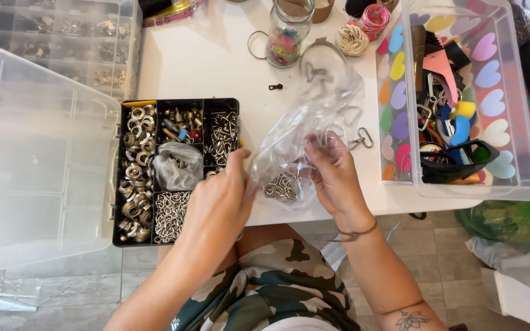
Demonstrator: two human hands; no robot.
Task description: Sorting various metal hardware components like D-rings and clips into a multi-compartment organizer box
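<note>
Both hands pinched on one clear plastic bag [305, 132], held just above the near edge of the white table [203, 61]. Left hand [219, 202] grips the bag's left side low down, fingers closed on the film; right hand [334, 175] clamps the right side a bit higher, thumb and fingertips gathered on a fold. Hands near each other but not touching, bag stretched between them. Small cluster of metal clasps [281, 187] sits in the bag's lowest sag, between the two hands. Can't tell whether the bag mouth is open or which way it faces, film too crumpled. Risk, as I read it: the load hangs right at the table edge above the lap, so if either pinch slips or the mouth tips down, the clasps spill to the floor. Thin film plus pointed hardware could also tear. Left of the left hand, just beside it, the black compartment organizer [179, 104] lies open, full of rings, hooks and a smaller bag [178, 164]; a knock from the left wrist could mix compartments. One loose swivel clasp [361, 138] lies on the table just beyond the right hand. Farther back: glass jar [288, 30], twine ball [352, 40]. Right: clear bin with heart stickers [492, 92].
</note>
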